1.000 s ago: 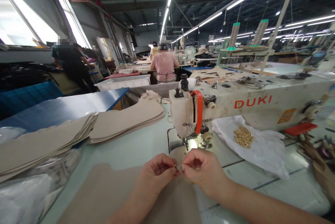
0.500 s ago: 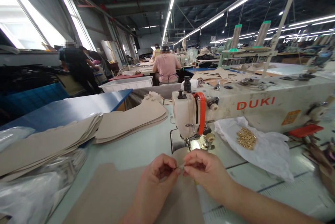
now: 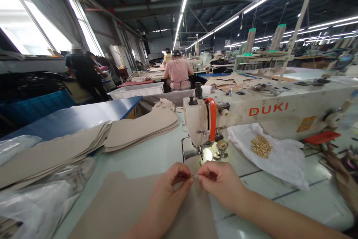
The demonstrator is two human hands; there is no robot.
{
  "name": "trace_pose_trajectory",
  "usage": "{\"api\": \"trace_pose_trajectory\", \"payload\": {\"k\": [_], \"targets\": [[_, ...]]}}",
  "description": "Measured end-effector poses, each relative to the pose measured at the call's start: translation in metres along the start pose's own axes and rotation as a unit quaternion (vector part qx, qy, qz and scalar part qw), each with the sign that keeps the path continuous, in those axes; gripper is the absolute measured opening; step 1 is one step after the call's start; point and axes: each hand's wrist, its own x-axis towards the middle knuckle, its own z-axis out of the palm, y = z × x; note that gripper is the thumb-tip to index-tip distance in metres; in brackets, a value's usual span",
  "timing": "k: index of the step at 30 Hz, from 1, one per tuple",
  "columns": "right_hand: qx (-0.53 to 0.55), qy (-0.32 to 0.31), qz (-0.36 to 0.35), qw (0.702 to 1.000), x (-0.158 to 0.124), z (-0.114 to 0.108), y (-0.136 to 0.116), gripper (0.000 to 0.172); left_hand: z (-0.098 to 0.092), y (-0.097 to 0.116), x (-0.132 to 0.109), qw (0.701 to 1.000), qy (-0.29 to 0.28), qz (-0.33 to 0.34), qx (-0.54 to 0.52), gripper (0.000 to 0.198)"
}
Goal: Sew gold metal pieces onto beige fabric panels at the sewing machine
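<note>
My left hand [image 3: 175,190] is pinched, thumb against fingertips, over a beige fabric panel [image 3: 134,201]. Close beside it, my right hand [image 3: 222,181] is pinched too. A small pale thing spans the fingertips of both hands, too small to name. Just beyond them stands the head of a white sewing machine [image 3: 194,123], its lamp lit by the needle. The narrow end of the panel reaches under the machine's foot; my hands hide part of it.
Gold metal pieces [image 3: 261,146] lie on a white plastic bag [image 3: 291,172] at right. Stacked beige panels [image 3: 142,127] and clear plastic wrapping [image 3: 36,205] are at left. A person in pink [image 3: 178,71] sits ahead; another person in dark clothes [image 3: 84,69] stands at left.
Both hands stay pinched together in nearly the same spot, the right one's fingers drawn slightly closer in. The view has shifted a little.
</note>
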Motion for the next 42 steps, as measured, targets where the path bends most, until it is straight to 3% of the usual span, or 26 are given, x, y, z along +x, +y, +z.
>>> {"api": "trace_pose_trajectory", "payload": {"k": [7,10,14,18,22,29,37,42], "targets": [[-0.001,-0.039,0.127,0.991,0.005,-0.024,-0.002,0.013,0.0,-0.015,-0.002,0.97,-0.014,0.107,0.217,0.033],[0.002,-0.062,0.163,0.985,0.012,-0.03,-0.005,0.015,0.005,-0.019,-0.005,0.957,-0.025,0.111,0.267,0.037],[0.002,-0.098,0.186,0.978,0.027,-0.022,-0.004,0.016,0.008,-0.018,-0.01,0.946,-0.014,0.11,0.304,0.039],[-0.007,-0.139,0.195,0.971,0.042,-0.014,-0.002,0.019,0.006,-0.018,-0.011,0.939,-0.007,0.124,0.32,0.04],[-0.016,-0.171,0.206,0.963,0.048,-0.017,-0.005,0.02,0.004,-0.011,-0.004,0.927,-0.006,0.183,0.327,0.031],[-0.036,-0.18,0.228,0.956,0.049,-0.02,-0.012,0.021,0.012,0.002,0.016,0.889,-0.02,0.266,0.372,0.023],[-0.095,-0.192,0.221,0.951,0.051,-0.019,-0.017,0.021,0.018,-0.004,0.022,0.904,-0.008,0.28,0.323,0.016],[-0.191,-0.172,0.13,0.958,0.041,-0.026,-0.016,0.012,0.018,-0.004,0.027,0.914,-0.008,0.266,0.305,0.017]]}}
